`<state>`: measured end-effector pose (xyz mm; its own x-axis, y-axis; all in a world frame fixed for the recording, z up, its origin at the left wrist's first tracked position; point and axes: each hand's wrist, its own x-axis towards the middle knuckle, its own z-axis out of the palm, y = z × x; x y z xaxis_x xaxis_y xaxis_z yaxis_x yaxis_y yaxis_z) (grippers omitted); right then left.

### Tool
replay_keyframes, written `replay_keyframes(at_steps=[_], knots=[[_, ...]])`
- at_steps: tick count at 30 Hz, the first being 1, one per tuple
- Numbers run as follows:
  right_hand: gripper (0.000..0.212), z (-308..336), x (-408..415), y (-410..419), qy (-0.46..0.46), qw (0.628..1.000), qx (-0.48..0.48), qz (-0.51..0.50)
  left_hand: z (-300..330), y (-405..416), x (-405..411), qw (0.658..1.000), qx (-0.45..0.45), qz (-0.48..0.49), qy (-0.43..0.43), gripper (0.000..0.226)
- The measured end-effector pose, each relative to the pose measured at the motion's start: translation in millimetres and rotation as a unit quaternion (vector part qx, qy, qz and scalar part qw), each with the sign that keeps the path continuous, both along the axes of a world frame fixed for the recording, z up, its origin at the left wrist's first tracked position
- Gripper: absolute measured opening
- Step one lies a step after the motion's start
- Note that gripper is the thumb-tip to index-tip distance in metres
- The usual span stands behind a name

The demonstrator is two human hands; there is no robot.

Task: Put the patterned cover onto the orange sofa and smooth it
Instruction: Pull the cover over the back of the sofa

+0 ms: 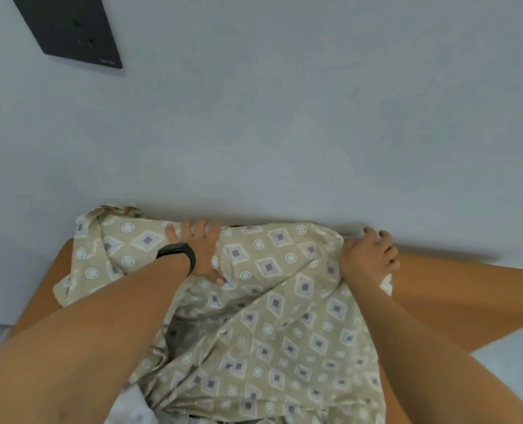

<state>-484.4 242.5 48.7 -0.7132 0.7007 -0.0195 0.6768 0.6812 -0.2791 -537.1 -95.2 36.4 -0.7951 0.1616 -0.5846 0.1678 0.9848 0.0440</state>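
A pale wall (284, 117) rises just beyond my fingers. My left hand (203, 255) lies flat, fingers spread, pressing the cover (269, 301) onto the sofa (468, 301) top. My right hand (370, 258) bunches the cover's edge, fingers curled around it. Cover hangs rumpled beneath both.

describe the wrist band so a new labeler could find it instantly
Start at the orange sofa against the pale wall, draped with the beige patterned cover. Two bare forearms reach across it; follow the left one up to the left hand, pressed flat near the sofa's back edge. The black band wraps that wrist, the only dark item on either arm; the right hand, gripping the cover, wears nothing.
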Motion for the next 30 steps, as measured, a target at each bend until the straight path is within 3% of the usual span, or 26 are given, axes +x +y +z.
replay_keyframes(at_steps=[1, 3, 7, 10, 13, 16, 18, 20, 21, 23, 25, 27, 29, 30], knots=[[0.044, -2.1, 11.9, -11.3, 0.012, 0.999, -0.004, 0.042, 1.3, 0.0, 0.4, 1.000, 0.001, 0.001, -0.003, 0.148], [0.055, -15.6, 34.9, -25.5, -0.054, 0.988, -0.034, 0.144, 1.7, 3.2, 2.5, 1.000, 0.004, 0.006, 0.009, 0.148], [0.066, -25.5, 27.5, -4.7, -0.133, 0.966, -0.019, 0.223, 8.6, 12.8, 8.8, 0.998, -0.061, 0.018, 0.011, 0.145], [0.064, -23.5, 17.7, 21.7, -0.108, 0.948, 0.011, 0.298, 19.0, 46.4, 14.9, 0.994, -0.104, -0.023, 0.025, 0.137], [0.061, -29.5, 21.1, 33.1, -0.074, 0.934, 0.030, 0.349, 15.0, 124.7, 22.5, 0.990, -0.045, -0.133, 0.013, 0.138], [0.056, -35.1, 19.2, 41.5, -0.018, 0.931, -0.033, 0.364, 4.0, 192.8, 24.8, 0.995, -0.016, -0.087, -0.042, 0.147], [0.048, -37.2, 33.3, 50.0, 0.097, 0.943, -0.108, 0.301, 1.0, 205.1, 22.8, 0.996, -0.023, -0.083, -0.015, 0.144], [0.037, -42.4, 64.9, 57.1, 0.221, 0.959, -0.101, 0.146, 2.5, 203.2, 24.0, 0.995, -0.011, -0.094, 0.016, 0.138], [0.036, -48.3, 86.8, 57.2, 0.239, 0.966, -0.083, 0.049, 4.7, 199.8, 25.5, 0.995, -0.004, -0.093, 0.024, 0.135], [0.053, -54.4, 123.8, 56.2, 0.209, 0.964, -0.137, -0.088, 7.4, 201.4, 25.2, 0.996, -0.011, -0.086, 0.028, 0.134], [0.067, -62.2, 141.2, 58.6, 0.104, 0.959, -0.246, -0.100, 11.4, 206.4, 24.0, 0.996, -0.022, -0.081, 0.009, 0.135], [0.043, -63.0, 142.6, 69.0, 0.026, 0.949, -0.304, -0.076, 14.1, 208.0, 23.1, 0.997, -0.021, -0.077, 0.005, 0.136], [0.016, -54.0, 136.2, 85.8, 0.033, 0.941, -0.319, -0.112, 17.0, 207.6, 22.9, 0.997, -0.026, -0.074, 0.001, 0.135], [0.014, -45.7, 133.3, 95.7, 0.035, 0.942, -0.305, -0.135, 19.0, 208.5, 21.8, 0.997, -0.030, -0.077, -0.003, 0.134]])
